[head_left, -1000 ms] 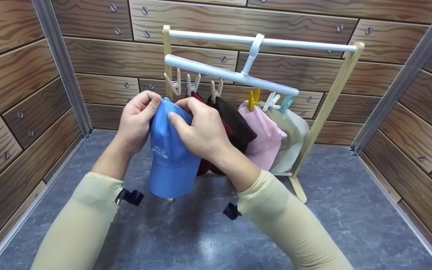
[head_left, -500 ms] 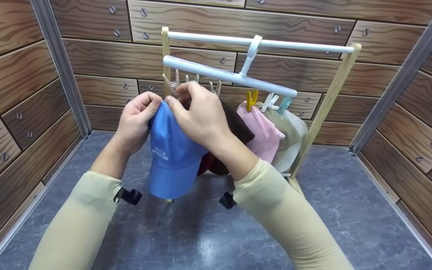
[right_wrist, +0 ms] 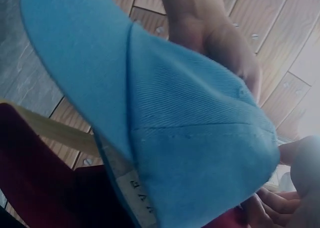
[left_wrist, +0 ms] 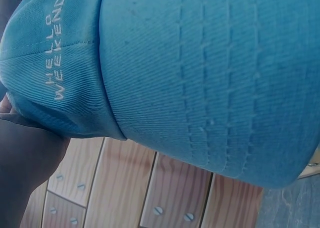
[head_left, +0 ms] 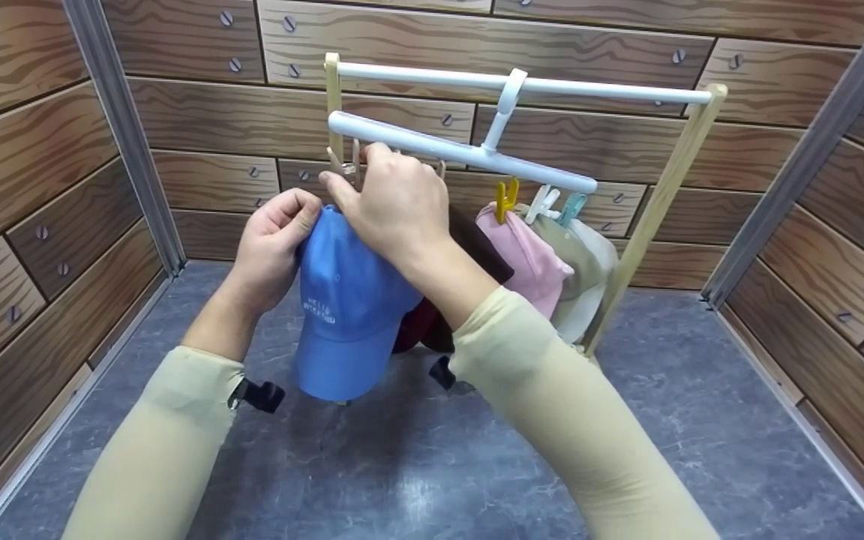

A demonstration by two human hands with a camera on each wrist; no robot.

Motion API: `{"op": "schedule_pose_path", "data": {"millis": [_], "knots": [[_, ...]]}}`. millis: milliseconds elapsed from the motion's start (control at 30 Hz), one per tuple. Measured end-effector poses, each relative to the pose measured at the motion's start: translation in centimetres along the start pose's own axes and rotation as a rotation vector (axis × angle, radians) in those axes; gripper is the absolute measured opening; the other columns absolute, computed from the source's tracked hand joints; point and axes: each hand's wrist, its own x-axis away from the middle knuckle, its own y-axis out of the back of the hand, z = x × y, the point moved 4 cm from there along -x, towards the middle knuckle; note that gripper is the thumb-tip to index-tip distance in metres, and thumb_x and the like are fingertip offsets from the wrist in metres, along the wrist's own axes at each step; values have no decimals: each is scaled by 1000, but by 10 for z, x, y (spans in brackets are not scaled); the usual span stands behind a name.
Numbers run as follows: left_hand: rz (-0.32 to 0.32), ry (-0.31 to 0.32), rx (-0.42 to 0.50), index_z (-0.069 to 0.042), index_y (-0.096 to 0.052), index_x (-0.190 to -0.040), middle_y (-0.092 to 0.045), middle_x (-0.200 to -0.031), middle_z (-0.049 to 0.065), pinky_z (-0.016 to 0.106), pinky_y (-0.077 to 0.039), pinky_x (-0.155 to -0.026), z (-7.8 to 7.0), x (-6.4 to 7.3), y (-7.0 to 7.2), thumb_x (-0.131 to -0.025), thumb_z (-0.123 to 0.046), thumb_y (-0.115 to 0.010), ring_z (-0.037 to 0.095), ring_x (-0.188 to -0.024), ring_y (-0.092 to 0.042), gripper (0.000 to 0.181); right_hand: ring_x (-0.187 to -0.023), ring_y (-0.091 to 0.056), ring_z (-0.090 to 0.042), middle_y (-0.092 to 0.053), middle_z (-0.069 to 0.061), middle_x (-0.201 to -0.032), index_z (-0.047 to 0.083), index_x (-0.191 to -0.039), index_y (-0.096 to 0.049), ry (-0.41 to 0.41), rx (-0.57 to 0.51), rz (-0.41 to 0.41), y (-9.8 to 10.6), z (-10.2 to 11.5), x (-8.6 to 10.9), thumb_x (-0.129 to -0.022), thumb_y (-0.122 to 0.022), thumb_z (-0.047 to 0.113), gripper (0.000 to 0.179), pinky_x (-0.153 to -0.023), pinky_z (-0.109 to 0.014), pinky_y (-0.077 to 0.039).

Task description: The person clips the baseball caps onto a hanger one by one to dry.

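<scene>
My left hand [head_left: 274, 244] pinches the top of a blue baseball cap [head_left: 349, 285], which hangs brim down with "HELLO WEEKEND" on its front. In the left wrist view the cap's brim [left_wrist: 210, 83] fills most of the picture. My right hand [head_left: 402, 202] is above the crown, with thumb and forefinger on either side of a pale clothes peg [head_left: 347, 166] at the left end of the white hanger [head_left: 417, 141]. The right wrist view has the right fingers [right_wrist: 275, 203] close by the cap's crown [right_wrist: 200, 153]; the peg's mouth is hidden.
The hanger hooks onto a rack's white rail [head_left: 604, 90] with wooden legs. From it hang a dark red cap [head_left: 409, 326], a dark brown cap [head_left: 481, 244], a pink cap [head_left: 522, 262], an olive cap [head_left: 571, 262] and a whitish cap [head_left: 595, 255]. Wood-patterned walls surround the grey floor.
My right hand has let go of the blue cap and moved up to the leftmost peg. My left hand keeps its pinch on the cap, nearly unmoved.
</scene>
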Motion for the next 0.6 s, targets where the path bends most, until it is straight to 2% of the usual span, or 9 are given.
{"op": "schedule_pose_path", "data": {"millis": [333, 600], "knots": [[0, 5, -7, -9, -70, -97, -64, -86, 1, 23, -51, -67, 1, 0, 0, -114, 0, -53, 10, -75, -61, 25, -71, -76, -38, -75, -11, -77, 9, -89, -74, 51, 91, -88, -6, 3, -7, -104, -72, 62, 54, -62, -52, -58], [5, 11, -9, -8, -70, -97, -64, -85, 0, 23, -51, -66, 2, 3, 2, -114, -1, -53, 10, -75, -62, 25, -69, -76, -37, -76, -13, -75, 9, -84, -74, 72, 161, -114, -12, 4, -15, -104, -71, 64, 59, -59, -51, -58]]}}
